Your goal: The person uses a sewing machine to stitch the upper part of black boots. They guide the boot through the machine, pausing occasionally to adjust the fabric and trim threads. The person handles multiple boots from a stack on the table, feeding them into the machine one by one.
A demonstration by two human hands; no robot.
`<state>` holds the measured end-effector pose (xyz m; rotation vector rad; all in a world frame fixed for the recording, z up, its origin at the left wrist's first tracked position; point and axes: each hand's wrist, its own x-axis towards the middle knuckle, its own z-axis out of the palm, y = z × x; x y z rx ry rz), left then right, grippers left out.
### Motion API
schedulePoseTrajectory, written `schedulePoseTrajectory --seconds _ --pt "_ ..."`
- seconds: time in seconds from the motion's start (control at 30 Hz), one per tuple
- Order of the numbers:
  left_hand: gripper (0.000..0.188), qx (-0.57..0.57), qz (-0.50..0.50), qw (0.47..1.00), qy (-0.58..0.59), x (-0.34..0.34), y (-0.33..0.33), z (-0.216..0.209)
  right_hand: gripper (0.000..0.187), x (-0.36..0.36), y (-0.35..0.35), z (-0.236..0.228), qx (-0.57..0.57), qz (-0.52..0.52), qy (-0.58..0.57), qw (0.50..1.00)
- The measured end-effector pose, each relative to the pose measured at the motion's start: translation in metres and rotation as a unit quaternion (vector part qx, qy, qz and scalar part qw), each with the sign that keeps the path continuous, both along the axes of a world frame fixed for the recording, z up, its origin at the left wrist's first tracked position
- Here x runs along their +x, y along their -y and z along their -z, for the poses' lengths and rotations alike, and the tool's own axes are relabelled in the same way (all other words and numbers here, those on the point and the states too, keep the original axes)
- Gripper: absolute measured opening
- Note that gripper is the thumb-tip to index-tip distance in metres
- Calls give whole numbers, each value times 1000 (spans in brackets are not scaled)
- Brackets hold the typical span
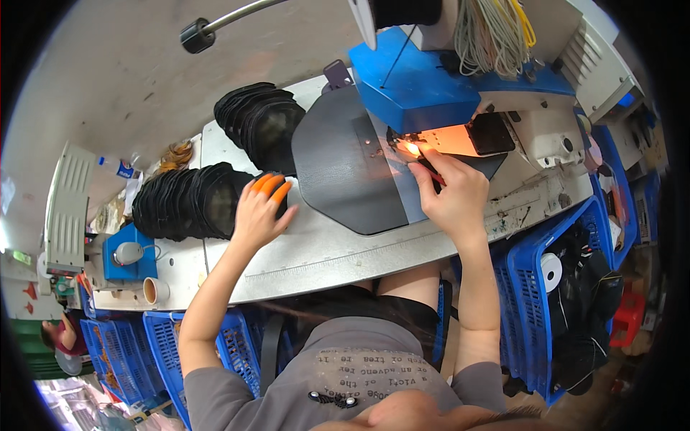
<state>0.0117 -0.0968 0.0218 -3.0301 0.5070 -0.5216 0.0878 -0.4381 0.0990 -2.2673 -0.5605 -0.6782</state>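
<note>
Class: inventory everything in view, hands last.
Stacks of pieces: two, black, table's left
Table: one, pale grey, centre
Machine: one, blue and white, right
Panel: one, dark grey, beside machine
Cords: several, cream and yellow, upper right
Cup: one, tan, table's left
Bottle: one, blue label, left
Baskets: several, blue, both sides
Stool: one, red, far right
Spool: one, white, right basket
Left hand: one, orange finger covers, nearer stack
Right hand: one, bare, at machine

grey short-sleeved T-shirt (345,332) | dark chest lettering (383,370) | black bottoms (334,306) | left grip (259,215): orange finger covers (268,184)
</note>
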Motion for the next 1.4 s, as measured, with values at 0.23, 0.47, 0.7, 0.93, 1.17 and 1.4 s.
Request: schedulePoseTrajectory --seconds 0.23,0.47,0.7,0.93,1.17,1.4 --pt "33 -454 10 882 -122 101 45 56 21 2 1 -1 -16 -6 10 1000" --pt "27 -495 6 865 -83 128 27 115 21 1 2 0 -12 2 6 1000" --pt "40 -531 -248 790 182 125 8 15 24 -1 -3 -2 6 -19 16 1000" --pt "27 -528 65 842 88 59 81 -92 18 -10 19 -10 96 -78 -82 989" --pt "39 -112 199 972 -60 24 132 -108 18 -13 31 -19 17 -31 -18 999" --pt "29 -147 211 965 -43 44 141 -99 21 -2 14 -11 -56 -70 -45 995"
